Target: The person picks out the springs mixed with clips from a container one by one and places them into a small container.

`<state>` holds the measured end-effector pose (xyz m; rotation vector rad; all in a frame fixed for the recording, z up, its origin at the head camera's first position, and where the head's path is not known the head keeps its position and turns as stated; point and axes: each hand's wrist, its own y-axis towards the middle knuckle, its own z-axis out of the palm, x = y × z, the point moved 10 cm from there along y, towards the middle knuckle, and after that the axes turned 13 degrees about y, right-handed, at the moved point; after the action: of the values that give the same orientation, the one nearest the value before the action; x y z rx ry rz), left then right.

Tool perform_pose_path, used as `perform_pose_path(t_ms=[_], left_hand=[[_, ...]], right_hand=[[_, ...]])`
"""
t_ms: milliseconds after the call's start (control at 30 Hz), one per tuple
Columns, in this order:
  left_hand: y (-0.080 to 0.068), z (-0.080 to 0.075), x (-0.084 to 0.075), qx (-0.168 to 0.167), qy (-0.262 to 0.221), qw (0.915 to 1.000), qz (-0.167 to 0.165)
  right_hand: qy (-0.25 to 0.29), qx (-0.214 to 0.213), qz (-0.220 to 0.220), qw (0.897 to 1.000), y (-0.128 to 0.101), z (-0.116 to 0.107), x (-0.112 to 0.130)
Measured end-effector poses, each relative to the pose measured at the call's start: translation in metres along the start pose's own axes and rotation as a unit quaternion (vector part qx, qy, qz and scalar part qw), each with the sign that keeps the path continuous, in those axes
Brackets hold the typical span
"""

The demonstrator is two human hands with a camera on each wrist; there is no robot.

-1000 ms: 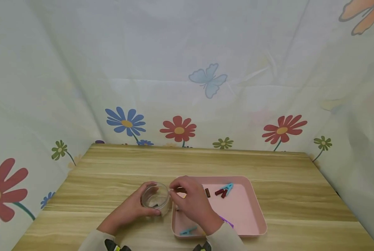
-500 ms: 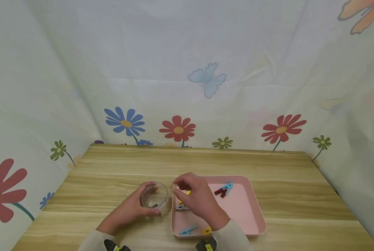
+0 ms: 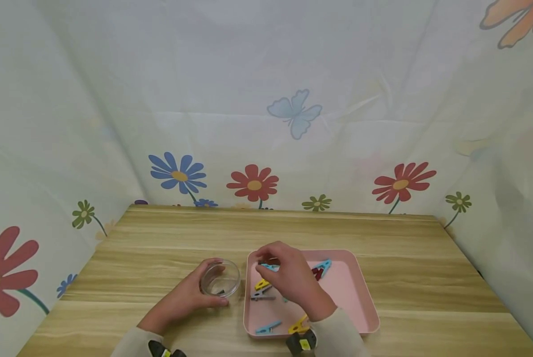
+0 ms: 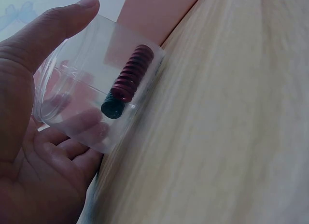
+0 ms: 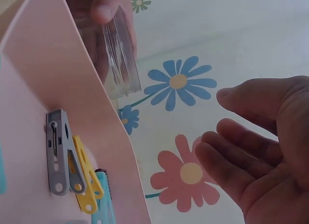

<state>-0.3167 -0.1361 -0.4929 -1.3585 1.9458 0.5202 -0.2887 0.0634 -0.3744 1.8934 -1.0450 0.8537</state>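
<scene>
My left hand point(image 3: 196, 289) grips a clear plastic jar point(image 3: 233, 296) around its side, beside the tray. Inside the jar lie a red coil spring point(image 4: 132, 73) and a dark green one point(image 4: 112, 106), seen through the wall in the left wrist view. Over the left part of the pink tray point(image 3: 355, 317) is my right hand point(image 3: 289, 272). Its thumb point(image 5: 251, 96) and fingers are apart with nothing between them in the right wrist view. Below it lie a grey clothespin point(image 5: 60, 151), a yellow clothespin point(image 5: 87, 178) and a light blue clothespin point(image 5: 103, 202) with a dark spring point(image 5: 104, 175) beside it.
Another blue clothespin point(image 3: 268, 327) and a yellow one point(image 3: 299, 325) lie near the tray's front edge. Dark red springs point(image 3: 316, 272) lie by a blue clothespin point(image 3: 326, 265) at the back right. A wooden table point(image 3: 181, 230) bears everything, with a flowered curtain point(image 3: 347, 148) behind.
My right hand has moved from the jar's rim rightward over the tray, uncovering the clothespins at the tray's left side. My left hand and the jar have stayed put.
</scene>
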Motion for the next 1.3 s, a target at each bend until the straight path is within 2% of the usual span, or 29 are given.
perform_pose_path(t_ms=[167, 433, 633, 767, 1300], left_hand=[[0.001, 0.001, 0.003, 0.001, -0.001, 0.9999, -0.011], [0.001, 0.002, -0.001, 0.007, -0.006, 0.9999, 0.007], [0.000, 0.001, -0.002, 0.007, -0.006, 0.9999, 0.008], [0.000, 0.002, -0.002, 0.009, -0.012, 0.9999, 0.008], [0.001, 0.002, -0.001, 0.010, -0.015, 0.9998, 0.010]], right_hand=[[-0.005, -0.003, 0.015, 1.000, 0.000, -0.004, -0.005], [-0.001, -0.002, 0.024, 1.000, 0.001, -0.013, -0.010], [-0.021, -0.010, 0.035, 0.999, 0.000, -0.023, -0.013], [-0.037, -0.018, 0.053, 0.998, 0.000, -0.030, -0.018], [-0.040, -0.040, 0.131, 0.990, -0.002, -0.049, -0.043]])
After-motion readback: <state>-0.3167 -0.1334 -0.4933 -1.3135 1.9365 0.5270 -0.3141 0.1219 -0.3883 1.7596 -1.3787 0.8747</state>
